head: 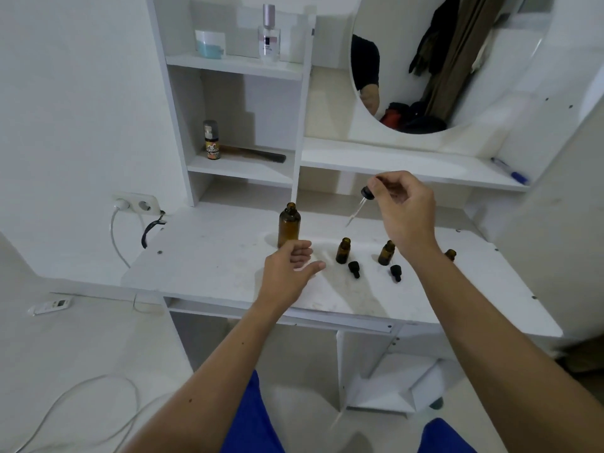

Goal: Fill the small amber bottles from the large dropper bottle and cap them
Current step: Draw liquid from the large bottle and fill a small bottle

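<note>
Right hand pinches the dropper high above the bench; left hand hovers open, empty. Risk: drips missing the small amber bottles.

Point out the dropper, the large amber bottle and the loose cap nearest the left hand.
dropper [366, 193]: head view, on its black collar, pinched in the right hand [405, 207].
large amber bottle [289, 227]: head view, on its glass body.
loose cap [354, 268]: head view, on its black top.

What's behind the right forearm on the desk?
A third small amber bottle peeks out behind the right forearm, only its neck and shoulder showing. Its lower body, and any cap beside it, are hidden.
</note>
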{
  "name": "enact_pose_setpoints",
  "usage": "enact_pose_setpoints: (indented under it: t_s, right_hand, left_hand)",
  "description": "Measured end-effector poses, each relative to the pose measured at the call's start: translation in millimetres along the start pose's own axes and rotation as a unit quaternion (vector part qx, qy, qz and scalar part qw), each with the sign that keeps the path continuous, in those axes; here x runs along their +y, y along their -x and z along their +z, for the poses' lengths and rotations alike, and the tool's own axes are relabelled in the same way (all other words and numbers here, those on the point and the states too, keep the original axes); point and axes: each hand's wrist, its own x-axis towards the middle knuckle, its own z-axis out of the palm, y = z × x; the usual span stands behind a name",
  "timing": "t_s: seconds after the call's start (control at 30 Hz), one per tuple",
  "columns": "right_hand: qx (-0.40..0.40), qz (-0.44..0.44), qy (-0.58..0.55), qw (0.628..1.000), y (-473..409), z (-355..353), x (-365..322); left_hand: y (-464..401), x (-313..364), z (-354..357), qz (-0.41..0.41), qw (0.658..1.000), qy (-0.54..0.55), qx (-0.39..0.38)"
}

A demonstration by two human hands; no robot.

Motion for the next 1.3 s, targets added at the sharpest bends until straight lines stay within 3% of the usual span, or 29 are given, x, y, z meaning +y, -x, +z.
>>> enact_pose_setpoints:
  t_s: [0.2, 1.3]
  right_hand:
    - [0.006, 0.012, 0.011, 1.000, 6, -10, 14]
    - [-0.063, 0.083, 0.072, 0.992, 20, 14, 38]
  left_hand:
    - [-18, 6, 37, 0.012, 0.999, 0.002, -0.050]
    - [-43, 5, 55, 0.015, 0.998, -0.021, -0.050]
